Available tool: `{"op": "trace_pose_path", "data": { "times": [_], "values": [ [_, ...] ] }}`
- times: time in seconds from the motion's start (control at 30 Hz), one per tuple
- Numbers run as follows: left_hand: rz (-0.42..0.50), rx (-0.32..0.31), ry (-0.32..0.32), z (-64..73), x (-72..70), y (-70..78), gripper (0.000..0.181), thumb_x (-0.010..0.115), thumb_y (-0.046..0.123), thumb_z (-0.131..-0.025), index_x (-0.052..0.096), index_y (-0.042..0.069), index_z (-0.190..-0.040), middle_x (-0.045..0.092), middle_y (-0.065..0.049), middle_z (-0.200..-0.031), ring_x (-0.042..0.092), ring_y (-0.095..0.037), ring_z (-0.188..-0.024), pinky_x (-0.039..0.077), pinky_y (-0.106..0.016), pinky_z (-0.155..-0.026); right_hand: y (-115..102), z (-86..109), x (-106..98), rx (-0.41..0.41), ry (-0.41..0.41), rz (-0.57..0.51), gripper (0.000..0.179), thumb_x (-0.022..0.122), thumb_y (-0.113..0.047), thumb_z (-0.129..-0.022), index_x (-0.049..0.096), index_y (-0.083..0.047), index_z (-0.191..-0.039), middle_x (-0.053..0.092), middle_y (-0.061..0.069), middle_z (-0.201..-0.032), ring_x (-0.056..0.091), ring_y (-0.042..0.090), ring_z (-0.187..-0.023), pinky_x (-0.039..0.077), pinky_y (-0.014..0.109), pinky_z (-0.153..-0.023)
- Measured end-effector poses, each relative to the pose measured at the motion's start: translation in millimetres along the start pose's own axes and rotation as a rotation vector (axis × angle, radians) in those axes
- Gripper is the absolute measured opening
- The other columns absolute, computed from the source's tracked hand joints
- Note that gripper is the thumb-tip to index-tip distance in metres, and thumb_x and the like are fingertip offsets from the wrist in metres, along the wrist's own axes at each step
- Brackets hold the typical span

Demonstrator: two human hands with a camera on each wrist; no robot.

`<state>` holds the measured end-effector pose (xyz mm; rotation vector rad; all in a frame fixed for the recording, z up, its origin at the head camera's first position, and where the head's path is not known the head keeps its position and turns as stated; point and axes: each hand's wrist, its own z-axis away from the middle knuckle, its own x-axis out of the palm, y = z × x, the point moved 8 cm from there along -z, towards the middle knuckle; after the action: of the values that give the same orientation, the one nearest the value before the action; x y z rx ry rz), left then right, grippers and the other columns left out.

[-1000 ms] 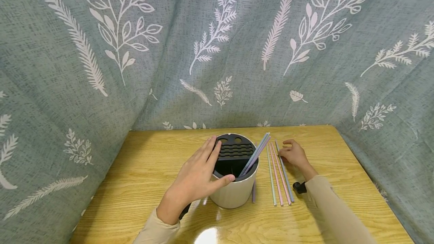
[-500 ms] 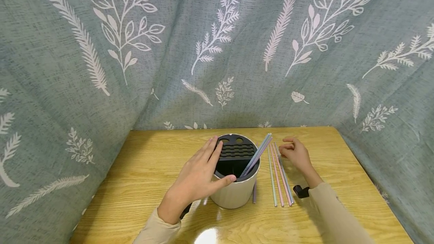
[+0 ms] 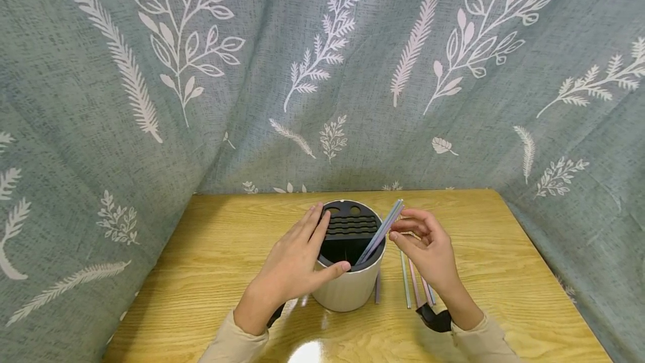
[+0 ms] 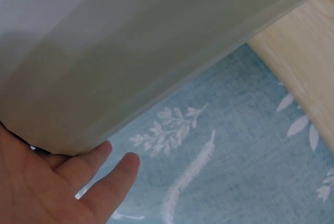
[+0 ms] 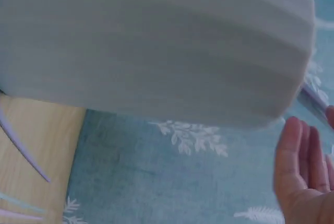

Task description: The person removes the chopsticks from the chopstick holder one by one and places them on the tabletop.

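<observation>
A cream ribbed round holder (image 3: 347,291) with a black slotted insert (image 3: 350,226) stands on the table. A few blue and purple straws (image 3: 381,232) lean out of its front opening to the right. My left hand (image 3: 292,265) rests on the holder's left rim, fingers extended and thumb across the front. Close beside the leaning straws is my right hand (image 3: 430,254), fingers bent and thumb apart from them; in the right wrist view a purple straw (image 5: 315,98) passes near the fingertips, not visibly pinched. Beneath this hand lie several pastel straws, including a green straw (image 3: 405,279), partly hidden.
Another purple straw (image 3: 377,289) lies on the table, partly hidden by the holder. The wooden table (image 3: 211,273) extends to both sides. A patterned blue-green curtain (image 3: 252,128) hangs behind it and at its sides.
My right hand has left the blue straw on the table, which shifted left against a pink straw, and moved left to the straws in the holder. The left hand stays put.
</observation>
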<state>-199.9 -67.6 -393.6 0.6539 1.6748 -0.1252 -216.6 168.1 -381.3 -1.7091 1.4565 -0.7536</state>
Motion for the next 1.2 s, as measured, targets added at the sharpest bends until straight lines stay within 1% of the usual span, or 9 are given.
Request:
{"op": "trace_pose_path", "data": {
  "times": [0.17, 0.43, 0.57, 0.7, 0.83, 0.93, 1.03, 1.1, 1.2],
  "values": [
    [-0.003, 0.004, 0.001, 1.5, -0.7, -0.5, 0.103, 0.034, 0.082, -0.091, 0.019, 0.009, -0.161, 0.006, -0.007, -0.167, 0.013, -0.023, -0.151, 0.028, -0.043, -0.116, -6, -0.3, 12, -0.055, 0.009, -0.019, 0.047, 0.067, 0.021, -0.085, 0.049, 0.015, -0.128, 0.068, 0.012, -0.110, 0.068, 0.019, -0.101, 0.057, 0.032, -0.084],
    [0.002, 0.012, 0.016, 2.3, -2.1, -0.7, 0.102, 0.035, 0.081, -0.091, 0.020, 0.008, -0.161, 0.006, -0.007, -0.167, 0.015, -0.024, -0.150, 0.029, -0.044, -0.115, -6, -3.8, 17, -0.045, 0.025, 0.004, 0.044, 0.068, 0.019, -0.086, 0.051, 0.013, -0.126, 0.067, 0.009, -0.108, 0.067, 0.017, -0.100, 0.057, 0.029, -0.081],
    [0.002, 0.013, 0.010, 2.8, -1.9, -0.8, 0.102, 0.034, 0.081, -0.091, 0.021, 0.008, -0.161, 0.005, -0.006, -0.167, 0.013, -0.023, -0.151, 0.028, -0.044, -0.116, -10, -5.9, 18, -0.074, 0.027, -0.048, 0.044, 0.065, 0.022, -0.085, 0.049, 0.016, -0.126, 0.068, 0.010, -0.104, 0.068, 0.017, -0.098, 0.057, 0.029, -0.081],
    [0.002, 0.016, 0.004, 2.4, -1.3, -0.7, 0.102, 0.034, 0.081, -0.091, 0.019, 0.008, -0.161, 0.004, -0.007, -0.167, 0.012, -0.023, -0.151, 0.027, -0.043, -0.116, -24, -13.6, 13, -0.163, 0.055, -0.160, 0.045, 0.061, 0.027, -0.085, 0.046, 0.020, -0.127, 0.070, 0.016, -0.103, 0.069, 0.021, -0.096, 0.057, 0.032, -0.082],
    [0.001, 0.017, 0.000, 1.3, -1.5, -0.3, 0.102, 0.034, 0.081, -0.091, 0.018, 0.009, -0.161, 0.004, -0.007, -0.167, 0.011, -0.023, -0.151, 0.027, -0.044, -0.116, -54, -26.6, -1, -0.274, 0.134, -0.302, 0.045, 0.062, 0.025, -0.085, 0.045, 0.022, -0.126, 0.070, 0.024, -0.101, 0.070, 0.028, -0.093, 0.058, 0.035, -0.080],
    [-0.001, 0.014, -0.003, 1.1, -1.7, -0.4, 0.102, 0.034, 0.081, -0.091, 0.018, 0.009, -0.161, 0.003, -0.006, -0.167, 0.011, -0.023, -0.151, 0.028, -0.044, -0.116, -80, -36.5, -17, -0.355, 0.215, -0.460, 0.046, 0.061, 0.030, -0.082, 0.044, 0.022, -0.125, 0.068, 0.030, -0.097, 0.070, 0.035, -0.089, 0.058, 0.041, -0.079],
    [-0.003, 0.016, 0.004, 1.4, -2.6, 0.1, 0.102, 0.034, 0.081, -0.091, 0.019, 0.009, -0.161, 0.003, -0.006, -0.167, 0.013, -0.024, -0.151, 0.029, -0.045, -0.115, -104, -44.2, -37, -0.422, 0.285, -0.612, 0.048, 0.054, 0.037, -0.079, 0.041, 0.023, -0.124, 0.065, 0.035, -0.093, 0.069, 0.042, -0.084, 0.058, 0.046, -0.078],
    [-0.005, 0.017, 0.007, 1.9, -3.0, 0.3, 0.102, 0.034, 0.081, -0.091, 0.019, 0.009, -0.161, 0.004, -0.007, -0.167, 0.014, -0.025, -0.151, 0.029, -0.045, -0.115, -115, -47.1, -50, -0.439, 0.331, -0.651, 0.049, 0.051, 0.039, -0.079, 0.040, 0.024, -0.124, 0.064, 0.037, -0.090, 0.069, 0.044, -0.081, 0.058, 0.047, -0.077],
    [-0.004, 0.017, 0.007, 2.0, -3.0, 0.4, 0.102, 0.034, 0.081, -0.091, 0.019, 0.009, -0.161, 0.004, -0.007, -0.167, 0.015, -0.025, -0.150, 0.030, -0.045, -0.115, -121, -49.1, -68, -0.426, 0.393, -0.632, 0.048, 0.048, 0.039, -0.079, 0.039, 0.024, -0.124, 0.064, 0.036, -0.088, 0.068, 0.044, -0.078, 0.059, 0.046, -0.076]
  ]
}}
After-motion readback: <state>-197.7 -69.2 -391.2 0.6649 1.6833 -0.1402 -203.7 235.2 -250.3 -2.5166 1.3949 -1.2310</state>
